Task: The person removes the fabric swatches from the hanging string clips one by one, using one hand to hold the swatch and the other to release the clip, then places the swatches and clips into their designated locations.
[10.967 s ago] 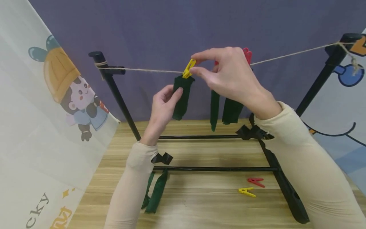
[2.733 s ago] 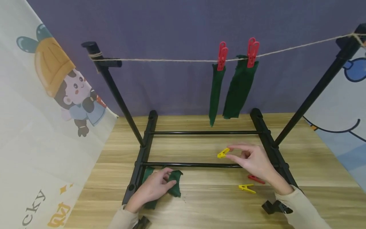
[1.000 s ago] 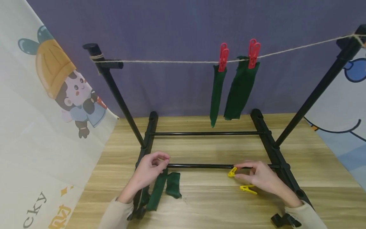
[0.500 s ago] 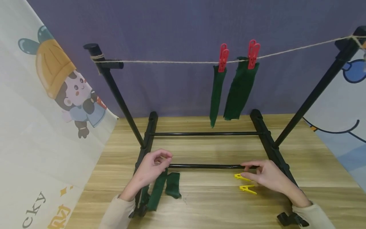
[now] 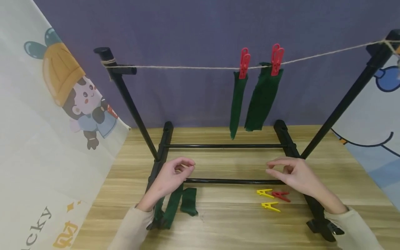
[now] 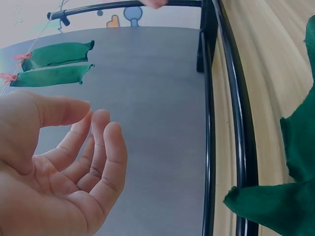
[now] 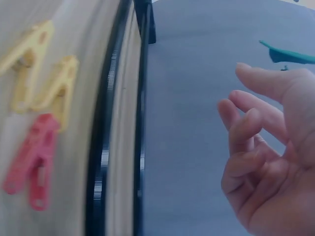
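My left hand (image 5: 173, 173) hovers over the rack's front bar with nothing in it, fingers loosely bent; the left wrist view shows the bare palm (image 6: 54, 196). Below it on the table lie a short green cloth piece (image 5: 189, 202) and longer green strips (image 5: 173, 208), partly behind the hand and rack. My right hand (image 5: 295, 172) is raised above the bar's right part, also holding nothing, thumb and fingers apart. Just in front of it on the table are two yellow clothespins (image 5: 270, 206) and a red clothespin (image 5: 281, 196), seen close in the right wrist view.
A twine line (image 5: 187, 67) runs between the posts of a black rack (image 5: 225, 146). From it hang a narrow green strip (image 5: 238, 104) and a wider green cloth (image 5: 264, 99), each under a red clothespin (image 5: 244, 64). A dark curtain (image 5: 193, 31) stands behind.
My right hand has set the yellow clothespin down beside the others and lifted away. The left hand, which let go of the short green cloth earlier, has shifted slightly up and right.
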Demonstrator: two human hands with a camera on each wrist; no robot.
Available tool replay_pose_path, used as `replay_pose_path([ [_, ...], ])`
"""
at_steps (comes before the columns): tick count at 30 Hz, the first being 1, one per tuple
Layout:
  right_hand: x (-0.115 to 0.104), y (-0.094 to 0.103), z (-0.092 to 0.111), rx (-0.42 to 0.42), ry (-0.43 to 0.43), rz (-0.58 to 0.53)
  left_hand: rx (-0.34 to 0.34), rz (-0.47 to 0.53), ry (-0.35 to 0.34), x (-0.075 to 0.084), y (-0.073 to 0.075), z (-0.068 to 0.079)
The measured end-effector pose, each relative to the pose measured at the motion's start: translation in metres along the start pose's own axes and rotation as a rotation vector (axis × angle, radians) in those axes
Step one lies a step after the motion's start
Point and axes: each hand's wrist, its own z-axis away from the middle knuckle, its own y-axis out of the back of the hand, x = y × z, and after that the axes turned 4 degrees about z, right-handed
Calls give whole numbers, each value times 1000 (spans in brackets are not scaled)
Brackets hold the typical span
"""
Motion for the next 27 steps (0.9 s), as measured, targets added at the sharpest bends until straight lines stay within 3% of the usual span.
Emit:
replay_pose_path([
  [13, -26, 26, -25, 84, 113, 62, 4, 29, -41, 6, -6, -18],
  [27, -45, 36, -36, 68, 94, 73, 2, 83, -72, 6, -7, -28],
])
